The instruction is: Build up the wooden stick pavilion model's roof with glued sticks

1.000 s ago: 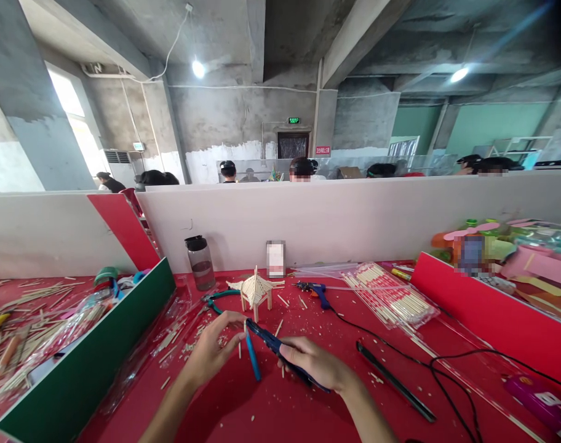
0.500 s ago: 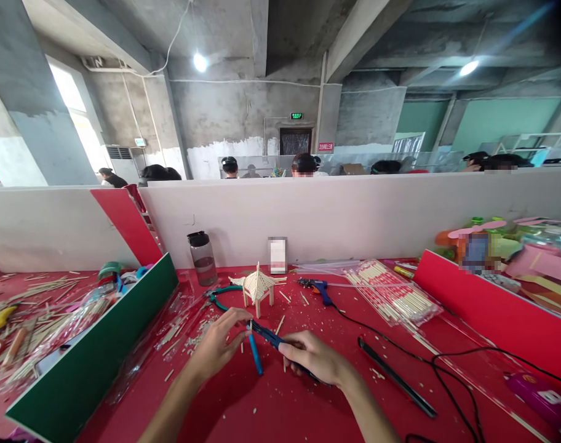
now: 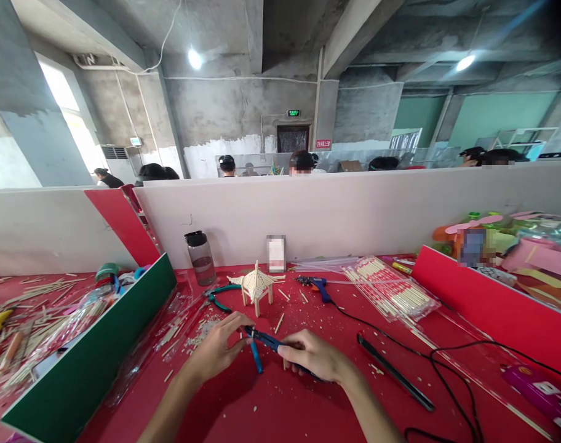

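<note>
My right hand [image 3: 314,355] is wrapped round the handles of dark blue pliers [image 3: 264,338], whose jaws point left. At those jaws my left hand [image 3: 222,346] is closed in a pinch; a tiny pale bit shows there, too small to name. Below the jaws a blue rod-like piece [image 3: 256,357] slants over the table; I cannot tell whether it belongs to the pliers. A pale stick [image 3: 284,364] pokes out under my right hand. Just beyond my hands a little pavilion of wooden sticks [image 3: 256,288] stands upright on its legs.
Green-handled pliers [image 3: 219,298], a bottle [image 3: 200,258] and a blue glue gun [image 3: 316,286] lie or stand behind my hands. Bagged sticks [image 3: 391,289], a black rod [image 3: 395,372] and a cable [image 3: 382,332] are rightward. Green [image 3: 96,344] and red [image 3: 493,301] dividers flank the red table.
The camera view has shifted slightly. My left fingers and the plier jaws have tipped a little against each other; both hands stay in nearly the same place.
</note>
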`<state>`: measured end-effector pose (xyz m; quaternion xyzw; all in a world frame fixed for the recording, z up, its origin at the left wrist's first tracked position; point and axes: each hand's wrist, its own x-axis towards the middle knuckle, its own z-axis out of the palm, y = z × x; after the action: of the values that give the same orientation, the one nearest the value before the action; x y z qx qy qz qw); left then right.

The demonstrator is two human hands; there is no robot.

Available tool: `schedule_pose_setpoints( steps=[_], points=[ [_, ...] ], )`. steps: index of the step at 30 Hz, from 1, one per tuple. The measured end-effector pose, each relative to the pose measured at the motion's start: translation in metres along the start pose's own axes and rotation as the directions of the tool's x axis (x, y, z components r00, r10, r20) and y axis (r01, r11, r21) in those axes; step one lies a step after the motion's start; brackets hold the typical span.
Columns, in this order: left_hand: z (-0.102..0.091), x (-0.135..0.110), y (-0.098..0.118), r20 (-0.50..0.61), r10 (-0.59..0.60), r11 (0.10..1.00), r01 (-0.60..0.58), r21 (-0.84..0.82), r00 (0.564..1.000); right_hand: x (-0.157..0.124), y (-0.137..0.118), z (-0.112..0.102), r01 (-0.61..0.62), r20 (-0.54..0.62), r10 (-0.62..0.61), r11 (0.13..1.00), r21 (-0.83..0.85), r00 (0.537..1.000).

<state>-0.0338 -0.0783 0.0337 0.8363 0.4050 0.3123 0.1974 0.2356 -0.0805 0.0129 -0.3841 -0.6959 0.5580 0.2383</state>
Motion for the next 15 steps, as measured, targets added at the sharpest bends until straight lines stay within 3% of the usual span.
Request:
schedule_pose_setpoints(
  steps=[15],
  points=[
    [-0.007,-0.0032,0.0032,0.071,0.012,0.999,-0.014,0.039,0.997,0.0013,0.0027,0.0036,-0.033,-0.014,0.032,0.998,-0.055,0.999]
  ],
)
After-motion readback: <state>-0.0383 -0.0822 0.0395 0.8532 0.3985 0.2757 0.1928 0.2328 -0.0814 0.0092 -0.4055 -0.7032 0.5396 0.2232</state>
